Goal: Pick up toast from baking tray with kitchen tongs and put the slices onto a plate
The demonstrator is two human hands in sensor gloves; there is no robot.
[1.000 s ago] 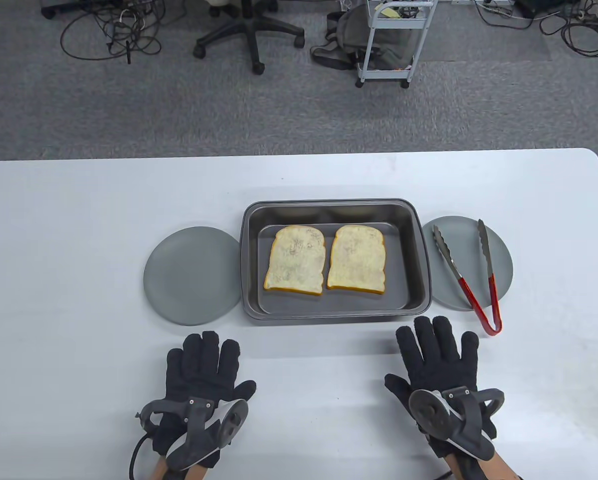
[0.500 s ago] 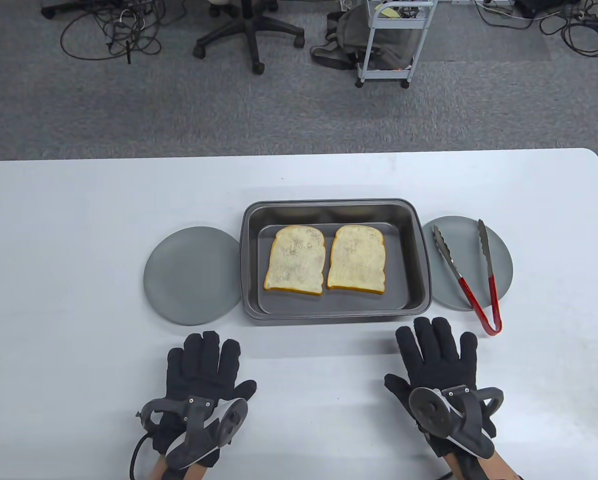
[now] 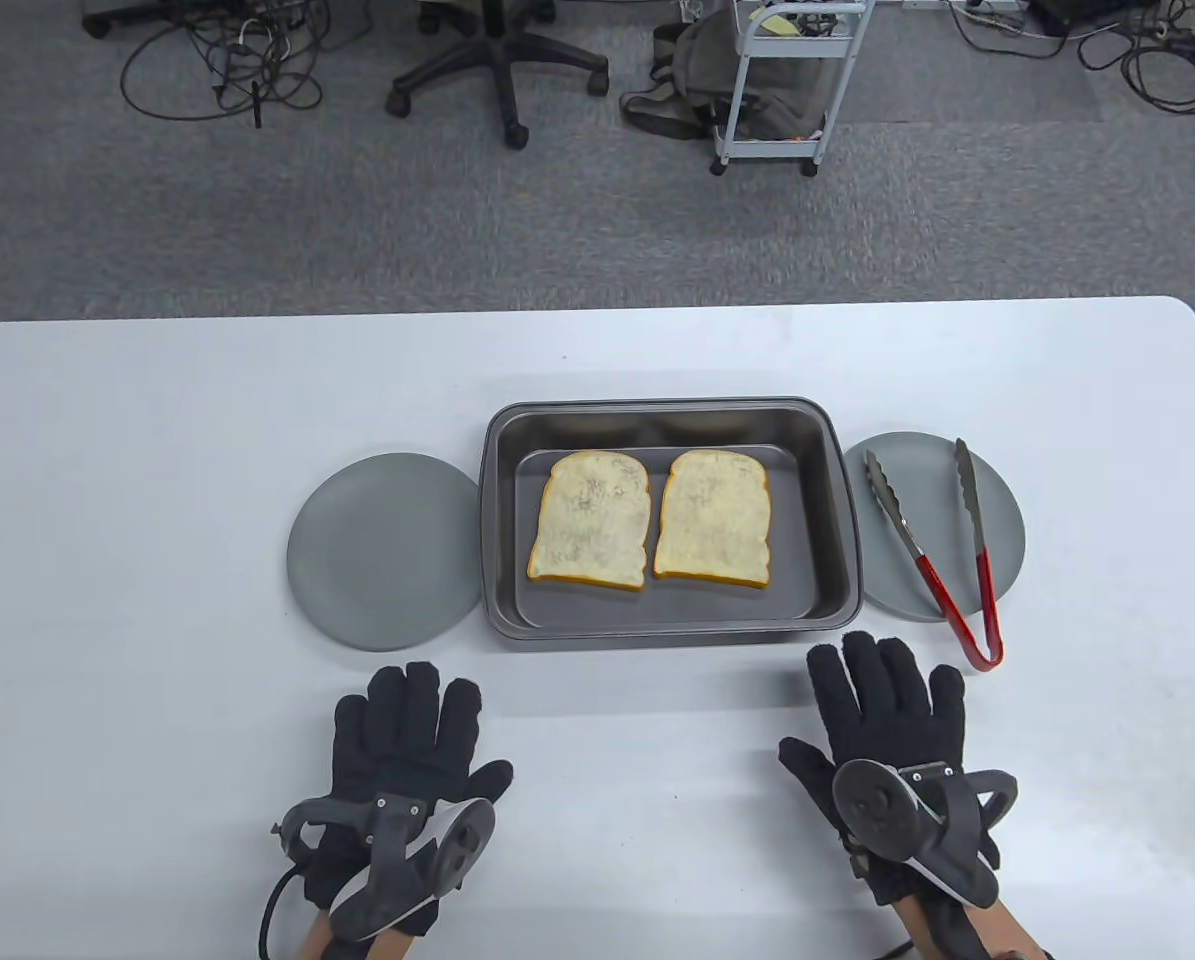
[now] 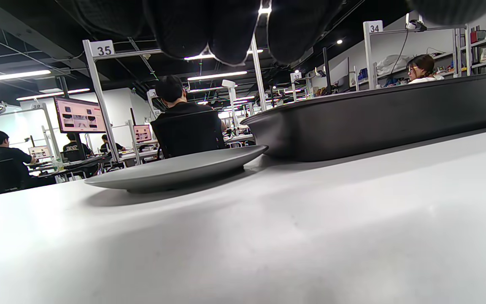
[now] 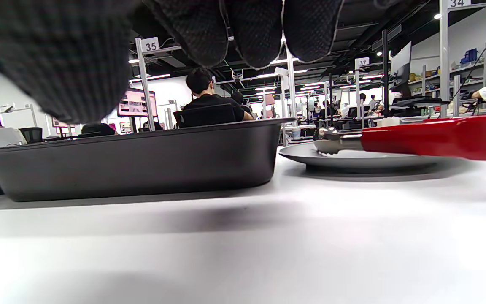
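Nearest to the person, both gloved hands lie flat on the white table (image 3: 157, 480). The left hand (image 3: 407, 740) has its fingers straight and close together, and it holds nothing. The right hand (image 3: 882, 715) also has straight fingers, slightly spread, and it holds nothing; its fingertips are near the front wall of the tray and near the red end of the tongs, but they touch neither.

Beyond the hands stands the dark tray (image 3: 502, 520). Two toast slices lie flat in it, side by side: the left slice (image 3: 591, 520) and the right slice (image 3: 713, 518), almost touching each other.

The left plate (image 3: 382, 550) is just beside the tray, and nothing lies on it. The right plate (image 3: 932, 480) is just beside the tray on the other side. The tongs (image 3: 932, 550) lie on this plate with arms apart, and their red handle end reaches over the plate rim toward the person.
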